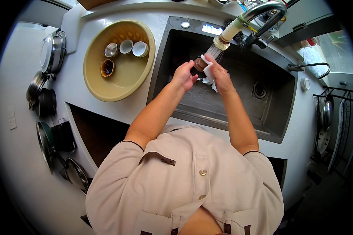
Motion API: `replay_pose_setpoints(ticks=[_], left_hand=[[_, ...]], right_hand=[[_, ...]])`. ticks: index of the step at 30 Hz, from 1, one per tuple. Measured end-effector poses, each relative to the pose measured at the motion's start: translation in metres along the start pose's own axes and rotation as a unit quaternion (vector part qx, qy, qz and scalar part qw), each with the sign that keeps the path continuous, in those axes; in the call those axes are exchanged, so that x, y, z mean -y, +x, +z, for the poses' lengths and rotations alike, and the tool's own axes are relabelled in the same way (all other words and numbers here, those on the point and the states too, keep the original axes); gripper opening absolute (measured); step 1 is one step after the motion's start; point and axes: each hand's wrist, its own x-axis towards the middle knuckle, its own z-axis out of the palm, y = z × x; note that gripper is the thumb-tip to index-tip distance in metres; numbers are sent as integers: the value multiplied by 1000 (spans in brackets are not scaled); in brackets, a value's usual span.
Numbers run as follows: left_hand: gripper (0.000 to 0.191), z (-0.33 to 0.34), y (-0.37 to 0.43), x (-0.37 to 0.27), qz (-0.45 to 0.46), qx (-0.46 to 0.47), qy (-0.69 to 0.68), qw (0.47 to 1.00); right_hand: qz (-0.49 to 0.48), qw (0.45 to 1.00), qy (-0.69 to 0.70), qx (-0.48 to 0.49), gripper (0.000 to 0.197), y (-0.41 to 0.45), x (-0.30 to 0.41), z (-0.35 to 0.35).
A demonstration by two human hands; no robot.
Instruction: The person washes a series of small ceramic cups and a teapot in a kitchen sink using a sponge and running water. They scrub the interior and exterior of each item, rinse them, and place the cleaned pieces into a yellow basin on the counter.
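Observation:
Under the running faucet point(222, 43), my left hand point(184, 76) steadies a small brown round vessel point(199, 64) by its side. Its exact kind is hard to tell, as fingers and water partly hide it. My right hand point(222, 77) presses a white cloth point(208, 72) against the vessel's right side, and the cloth's ends hang down below the palm. Both hands are over the left part of a dark grey sink point(241, 102). Water falls in thin streams from the spout beside the cloth.
Left of the sink stands a yellowish plastic basin point(126, 79) holding two white cups point(140, 49), a metallic cup point(111, 50) and a brown-orange cup point(108, 68). Pots point(51, 53) and pans line the counter's left side. A small second faucet point(311, 66) and a wire dish rack point(335, 94) are at right.

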Motion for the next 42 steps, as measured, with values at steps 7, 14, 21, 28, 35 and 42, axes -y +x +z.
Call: replay_pose_setpoints(ticks=[7,14,21,28,35,42], left_hand=[[15,-1,-2,-12,34,94,117,988],[14,-1,-9,-10,42,130,95,986],[11,-9,-6,-8,43,164,113,979],[16,-12,7,-11,57,104,43,992],[25,-12,-2,-40,51,231,138,962],[30,-22,0,-36,100,228,368,896]], right_hand=[[-2,938,-342,-51,52,10,4,12],[123,968,-165,-141,32,35,11,17],[236,960,-92,-117,40,37,23,9],[143,983,62,-101,40,8,29,32],[193,980,-40,-18,32,5,49,16],[168,972,-163,8,48,16,36,24]])
